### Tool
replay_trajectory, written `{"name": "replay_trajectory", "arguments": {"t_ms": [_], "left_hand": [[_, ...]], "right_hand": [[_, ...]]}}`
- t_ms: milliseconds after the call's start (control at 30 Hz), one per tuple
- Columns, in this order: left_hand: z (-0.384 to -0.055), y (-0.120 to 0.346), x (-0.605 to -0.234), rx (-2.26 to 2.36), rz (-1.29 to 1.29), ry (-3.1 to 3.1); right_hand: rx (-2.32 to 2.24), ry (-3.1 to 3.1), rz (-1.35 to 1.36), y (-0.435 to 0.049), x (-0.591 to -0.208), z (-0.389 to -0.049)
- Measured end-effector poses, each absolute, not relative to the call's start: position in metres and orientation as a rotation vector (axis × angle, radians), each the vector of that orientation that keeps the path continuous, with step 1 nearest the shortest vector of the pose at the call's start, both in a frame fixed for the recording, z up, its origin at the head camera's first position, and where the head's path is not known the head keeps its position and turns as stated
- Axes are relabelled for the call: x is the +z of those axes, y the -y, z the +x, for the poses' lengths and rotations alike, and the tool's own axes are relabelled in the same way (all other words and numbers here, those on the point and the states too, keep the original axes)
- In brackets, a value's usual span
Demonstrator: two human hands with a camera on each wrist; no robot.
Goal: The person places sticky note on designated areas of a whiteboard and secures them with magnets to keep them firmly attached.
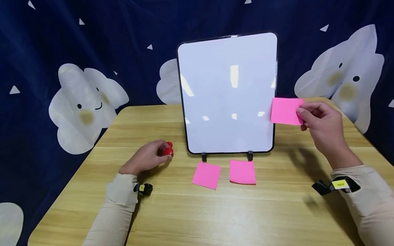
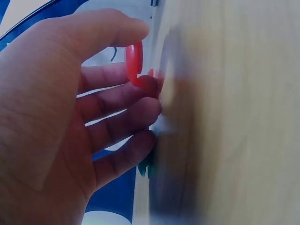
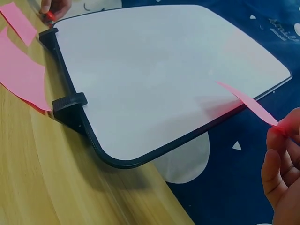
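My left hand (image 1: 149,155) is low over the left side of the table, pinching a red round magnet (image 2: 134,61) between thumb and fingers. Just behind it a second red piece (image 1: 169,145) shows, partly covered by the fingers. On the right, my right hand (image 1: 324,124) pinches a pink sticky note (image 1: 286,111) by its right edge. The note's left edge overlaps the right rim of a white board (image 1: 227,95) in the head view. In the right wrist view this note (image 3: 253,105) is seen nearly edge-on, with a pinkish tint on the board beside it.
The board stands upright on two black feet (image 1: 250,155). Two more pink notes, a left one (image 1: 207,175) and a right one (image 1: 242,172), lie before it on the wooden table (image 1: 215,218). Green pieces (image 2: 146,166) show beyond the left fingers. A dark blue cloud-patterned curtain (image 1: 135,20) hangs behind.
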State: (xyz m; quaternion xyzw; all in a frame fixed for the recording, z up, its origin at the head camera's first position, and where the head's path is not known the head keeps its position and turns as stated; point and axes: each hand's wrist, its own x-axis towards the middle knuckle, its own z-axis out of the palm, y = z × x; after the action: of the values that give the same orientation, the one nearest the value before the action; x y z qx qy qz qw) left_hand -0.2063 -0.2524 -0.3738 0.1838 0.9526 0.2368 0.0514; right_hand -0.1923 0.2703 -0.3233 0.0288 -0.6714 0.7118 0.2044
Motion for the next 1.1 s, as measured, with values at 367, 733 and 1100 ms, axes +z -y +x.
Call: {"name": "replay_trajectory", "arguments": {"t_ms": [367, 733, 1100], "left_hand": [[-0.206, 0.253, -0.374, 0.73, 0.56, -2.903], [-0.208, 0.254, -0.374, 0.686, 0.611, -2.932], [-0.205, 0.253, -0.374, 0.692, 0.59, -2.935]], "right_hand": [[1.792, 2.017, 0.1, -0.256, -0.32, -0.199], [1.684, 2.096, 0.105, -0.248, -0.315, -0.205], [1.401, 2.429, 0.078, -0.245, -0.292, -0.208]]}}
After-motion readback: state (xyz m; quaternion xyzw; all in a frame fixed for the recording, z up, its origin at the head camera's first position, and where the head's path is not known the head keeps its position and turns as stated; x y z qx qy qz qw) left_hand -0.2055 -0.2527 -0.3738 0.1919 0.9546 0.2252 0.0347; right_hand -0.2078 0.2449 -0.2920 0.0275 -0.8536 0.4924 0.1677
